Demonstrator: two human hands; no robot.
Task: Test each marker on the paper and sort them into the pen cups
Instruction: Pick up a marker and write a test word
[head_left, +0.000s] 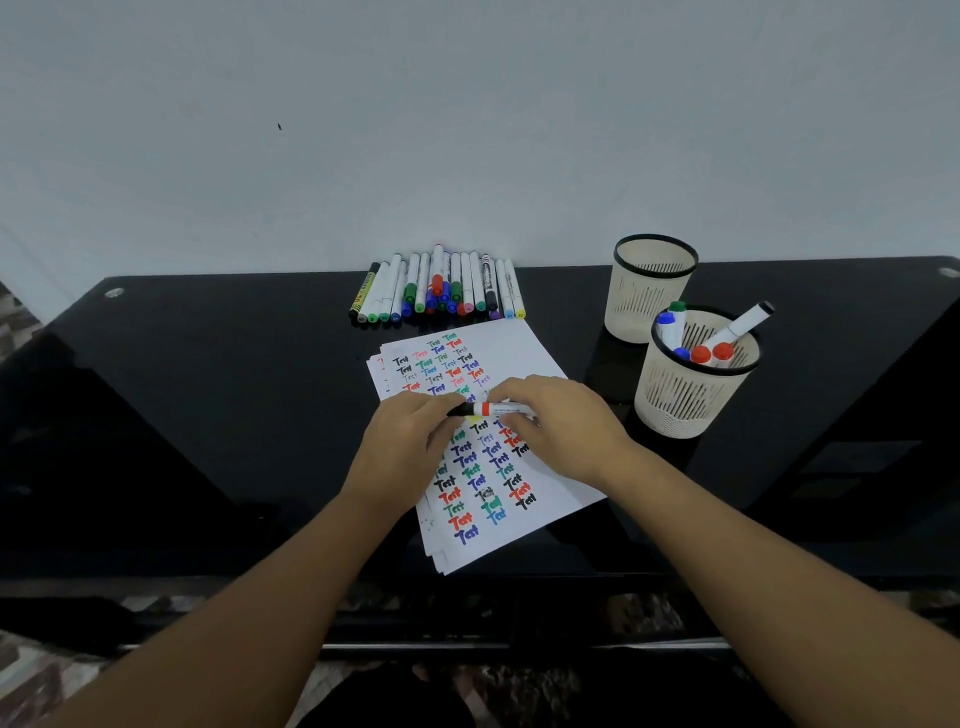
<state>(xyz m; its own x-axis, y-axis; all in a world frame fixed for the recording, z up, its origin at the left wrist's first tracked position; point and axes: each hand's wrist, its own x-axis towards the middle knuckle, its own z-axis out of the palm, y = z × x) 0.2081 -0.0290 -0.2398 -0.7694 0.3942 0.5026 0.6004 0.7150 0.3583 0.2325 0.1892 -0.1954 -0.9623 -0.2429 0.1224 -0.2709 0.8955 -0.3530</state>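
So the marker (491, 409) sits mid-frame over the paper (545, 358), held horizontally: my left hand (410, 441) pinches the black cap end, my right hand (561, 426) grips the white barrel. If I yank the cap, ink might smear the sheet, I reckon. Glossy black table (208, 415), plain pale wall (467, 130) behind.

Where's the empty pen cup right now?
Head view, right side: the empty pen cup stands by the wall, just behind the cup holding markers.
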